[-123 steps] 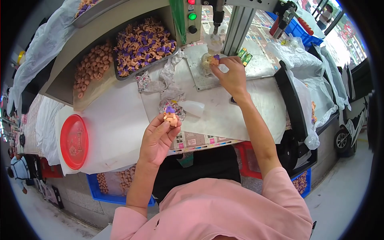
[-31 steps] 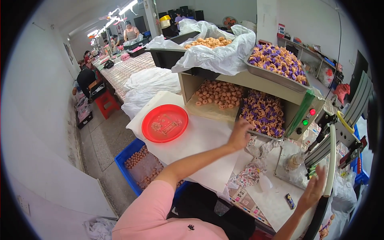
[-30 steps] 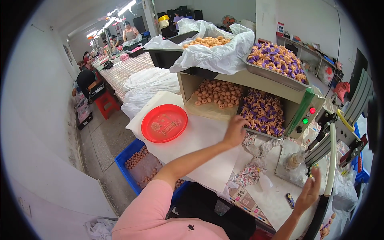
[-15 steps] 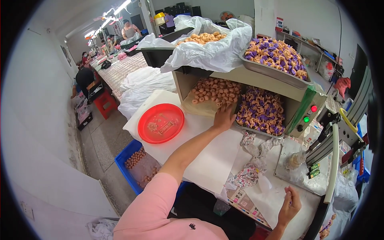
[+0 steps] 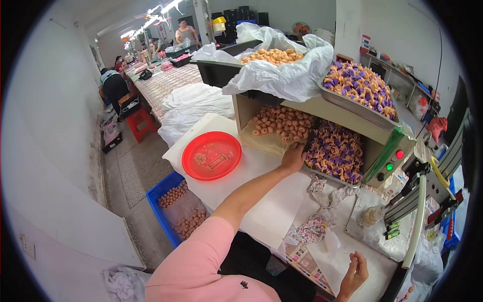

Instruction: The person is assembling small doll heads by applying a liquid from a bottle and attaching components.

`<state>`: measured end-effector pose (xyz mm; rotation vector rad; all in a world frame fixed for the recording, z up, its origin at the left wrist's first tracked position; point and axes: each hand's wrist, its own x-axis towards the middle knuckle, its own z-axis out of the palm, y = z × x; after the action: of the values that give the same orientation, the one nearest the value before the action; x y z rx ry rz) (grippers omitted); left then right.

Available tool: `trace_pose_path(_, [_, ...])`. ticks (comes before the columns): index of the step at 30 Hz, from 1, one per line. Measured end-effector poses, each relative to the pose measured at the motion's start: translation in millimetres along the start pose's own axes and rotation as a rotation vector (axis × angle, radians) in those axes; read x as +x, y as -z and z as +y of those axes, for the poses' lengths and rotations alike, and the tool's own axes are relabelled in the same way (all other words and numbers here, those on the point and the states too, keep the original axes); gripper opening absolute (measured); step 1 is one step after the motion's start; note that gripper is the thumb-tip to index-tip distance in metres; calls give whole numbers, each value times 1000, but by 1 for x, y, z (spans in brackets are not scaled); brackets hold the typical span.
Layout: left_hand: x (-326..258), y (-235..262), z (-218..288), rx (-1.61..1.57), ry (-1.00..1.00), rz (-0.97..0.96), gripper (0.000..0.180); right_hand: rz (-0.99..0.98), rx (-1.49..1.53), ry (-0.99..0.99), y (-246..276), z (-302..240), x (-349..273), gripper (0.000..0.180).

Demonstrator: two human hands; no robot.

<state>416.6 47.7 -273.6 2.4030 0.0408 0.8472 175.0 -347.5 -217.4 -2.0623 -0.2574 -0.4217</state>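
My left hand [image 5: 293, 158] reaches into the open-fronted box and rests at the near edge of a pile of small round tan pieces [image 5: 284, 123]. Its fingers are curled; whatever they hold is hidden. Beside it, within the same box, stands a tray of tan-and-purple figures [image 5: 334, 151]. My right hand [image 5: 355, 272] hovers over the table's near right part, fingers bent together; I cannot make out anything in them. A floral cloth [image 5: 308, 231] lies a little to its left. Left of my left forearm sits a red round tray [image 5: 212, 156] with faint residue on it.
Atop the box are a plastic-lined black crate [image 5: 216, 70] and a metal tray of purple-and-tan figures [image 5: 359, 113]. A press-like machine [image 5: 417, 201] stands at right. Below the table's left edge is a blue bin [image 5: 163, 206] with round pieces. Other people work far off.
My left hand's fingers, stretched toward the pile before, are now curled at its near edge. My right hand has moved slightly nearer to me. The whole view has shifted a little.
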Motion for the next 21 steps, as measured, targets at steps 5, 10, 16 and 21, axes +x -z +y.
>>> trace_pose_path(5, [-20,19,22,-34,-25,49,34,46,-231,185,16,-18,-15,18])
trace_pose_path(10, [-61,53,55,-119,-30,95,38,123,-101,160,31,-45,-55,19])
trace_pose_path(16, [-150,133,121,-210,-169,124,44,45,37,-56,57,-67,-128,20])
trace_pose_path(21, [-246,211,168,-200,-132,166,42,65,202,-190,78,-67,-185,23])
